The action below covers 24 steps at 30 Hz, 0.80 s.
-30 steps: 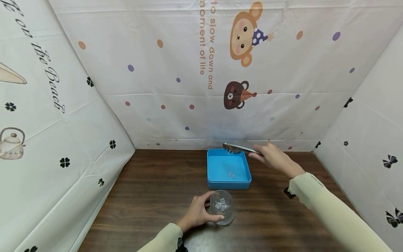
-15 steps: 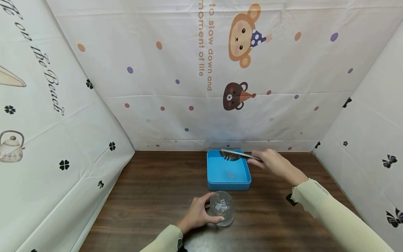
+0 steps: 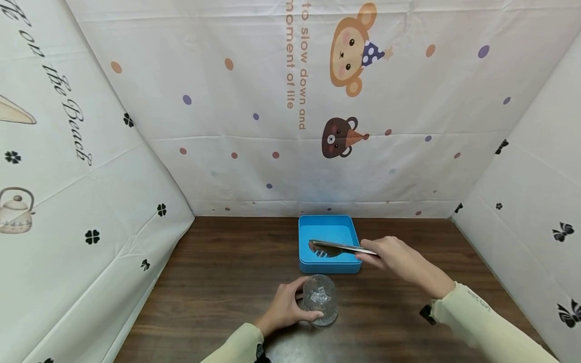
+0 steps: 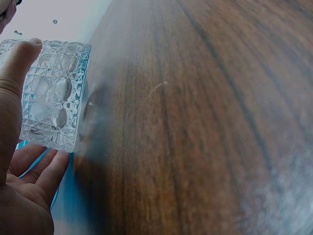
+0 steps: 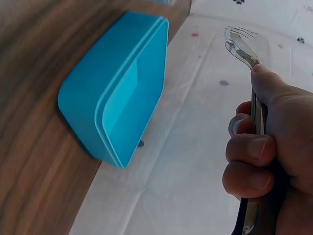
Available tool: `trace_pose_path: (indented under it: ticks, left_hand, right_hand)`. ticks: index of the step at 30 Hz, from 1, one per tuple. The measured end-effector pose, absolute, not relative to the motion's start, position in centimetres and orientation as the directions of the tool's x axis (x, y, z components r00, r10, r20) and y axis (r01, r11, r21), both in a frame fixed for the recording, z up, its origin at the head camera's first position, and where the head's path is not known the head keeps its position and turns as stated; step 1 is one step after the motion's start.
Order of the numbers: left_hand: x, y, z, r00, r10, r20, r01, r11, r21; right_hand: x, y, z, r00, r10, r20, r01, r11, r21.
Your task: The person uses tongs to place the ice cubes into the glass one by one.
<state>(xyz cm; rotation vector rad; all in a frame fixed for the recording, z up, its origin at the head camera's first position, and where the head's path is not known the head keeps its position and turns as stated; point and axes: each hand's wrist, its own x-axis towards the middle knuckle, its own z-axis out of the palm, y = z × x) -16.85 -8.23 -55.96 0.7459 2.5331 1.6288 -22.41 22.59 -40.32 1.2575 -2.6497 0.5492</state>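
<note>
My left hand (image 3: 288, 306) grips a clear cut-glass tumbler (image 3: 328, 315) standing on the table, thumb on one side and fingers on the other. Several clear ice-like cubes lie inside it. In the left wrist view the glass (image 4: 61, 90) shows its faceted wall. My right hand (image 3: 401, 259) holds metal serving tongs (image 3: 338, 247) over the front part of a blue box (image 3: 330, 268). Seen from the right wrist, the tongs (image 5: 247, 51) end in a fork-like tip, with a small clear piece apparently at it. The tongs hide part of the box floor.
A dark wooden table (image 3: 227, 282) carries everything. White printed cloth (image 3: 254, 166) hangs behind the box, and similar cloth walls stand at left (image 3: 113, 282) and right (image 3: 526, 242). The box sits just beyond the glass.
My right hand has brought the tongs from the back of the blue box toward its front, closer to the glass. The left hand and the glass have stayed in place.
</note>
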Motion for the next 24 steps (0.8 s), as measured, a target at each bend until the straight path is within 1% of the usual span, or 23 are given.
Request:
trace_pose_path:
  ticks: [6, 12, 18, 24]
  left_hand:
    - [-16.9, -8.3, -56.1, -0.877, 0.418, 0.238, 0.389, 0.324, 0.863]
    - [-16.8, -8.2, -56.1, -0.881, 0.412, 0.233, 0.387, 0.345, 0.855]
    - [-16.8, -8.2, -56.1, -0.885, 0.404, 0.231, 0.388, 0.363, 0.847]
    - [-16.8, -8.2, -56.1, -0.889, 0.397, 0.228, 0.386, 0.381, 0.840]
  right_hand:
    - [-20.5, 22.3, -41.2, -0.605, -0.732, 0.314, -0.795, 0.535, -0.286]
    - [-19.3, 22.1, -42.3, -0.558, -0.737, 0.381, -0.830, 0.499, -0.250]
    - [-18.8, 22.0, -42.7, -0.577, -0.732, 0.361, -0.817, 0.514, -0.263]
    - [-18.7, 22.0, -43.1, -0.582, -0.728, 0.363, -0.813, 0.523, -0.255]
